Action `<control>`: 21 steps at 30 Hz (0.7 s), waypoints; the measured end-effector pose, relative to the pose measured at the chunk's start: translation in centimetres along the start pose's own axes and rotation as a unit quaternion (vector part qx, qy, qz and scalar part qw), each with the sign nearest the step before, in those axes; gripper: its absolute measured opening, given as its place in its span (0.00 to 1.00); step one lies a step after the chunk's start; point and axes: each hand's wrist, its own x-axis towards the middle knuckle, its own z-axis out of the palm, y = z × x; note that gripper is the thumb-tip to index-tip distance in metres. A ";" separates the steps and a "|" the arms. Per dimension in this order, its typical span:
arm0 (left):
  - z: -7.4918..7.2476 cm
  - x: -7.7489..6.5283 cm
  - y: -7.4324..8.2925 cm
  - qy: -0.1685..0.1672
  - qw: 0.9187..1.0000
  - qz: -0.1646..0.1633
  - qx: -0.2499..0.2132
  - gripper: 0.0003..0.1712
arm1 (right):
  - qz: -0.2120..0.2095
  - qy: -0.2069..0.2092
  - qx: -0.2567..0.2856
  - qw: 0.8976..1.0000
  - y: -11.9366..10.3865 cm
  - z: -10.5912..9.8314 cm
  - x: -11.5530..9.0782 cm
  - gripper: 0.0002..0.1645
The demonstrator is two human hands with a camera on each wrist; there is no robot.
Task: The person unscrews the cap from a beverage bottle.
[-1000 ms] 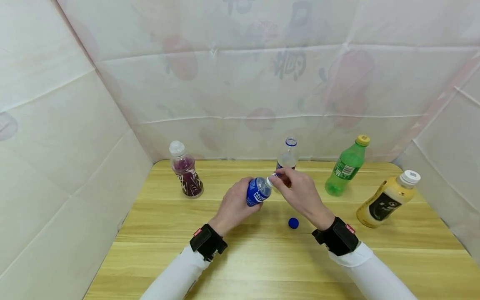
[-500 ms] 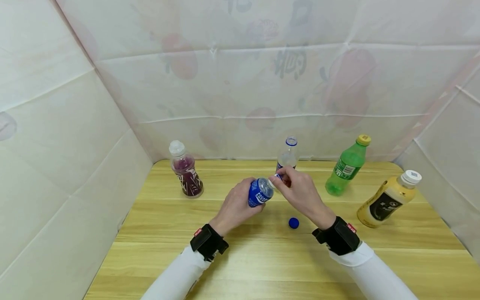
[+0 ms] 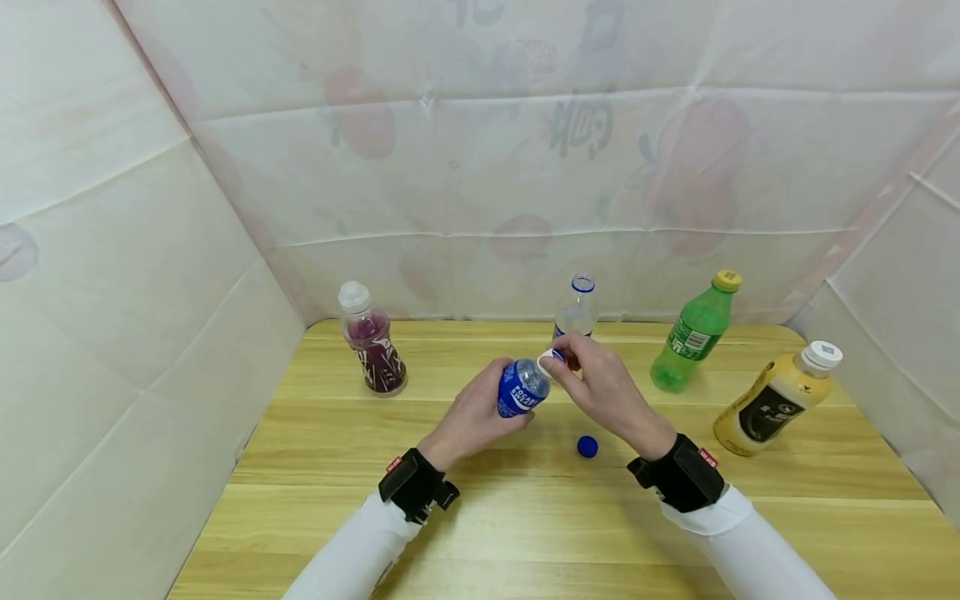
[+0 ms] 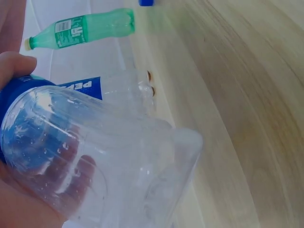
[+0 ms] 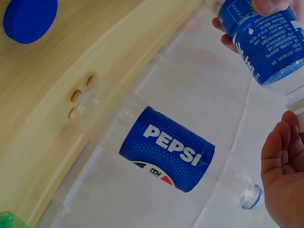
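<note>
My left hand (image 3: 476,410) grips a clear bottle with a blue Pocari Sweat label (image 3: 521,389), tilted with its neck toward the right. Thumb and fingers of my right hand (image 3: 606,385) pinch the white cap (image 3: 551,362) right at the bottle's mouth. In the left wrist view the bottle's see-through base (image 4: 156,161) fills the foreground, with a few drops inside. Behind my right hand stands a clear Pepsi bottle (image 5: 168,149), upright, its mouth uncapped. A loose blue cap (image 3: 587,447) lies on the table below my hands.
A purple drink bottle (image 3: 377,354) with a whitish cap stands at the left. To the right are a green bottle (image 3: 692,335) with a yellow cap and a yellow bottle (image 3: 772,404) with a white cap. Pale sheeting (image 3: 465,167) rises behind the wooden table (image 3: 525,533).
The bottle has shifted slightly right in my left hand. The white cap has turned in my right fingers, so more of its top shows. The other bottles stay put.
</note>
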 end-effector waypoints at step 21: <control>-0.6 -0.4 0.0 0.013 0.999 -0.014 0.041 0.48 | -0.006 -0.031 0.005 1.000 -0.2 -1.0 -0.3 0.13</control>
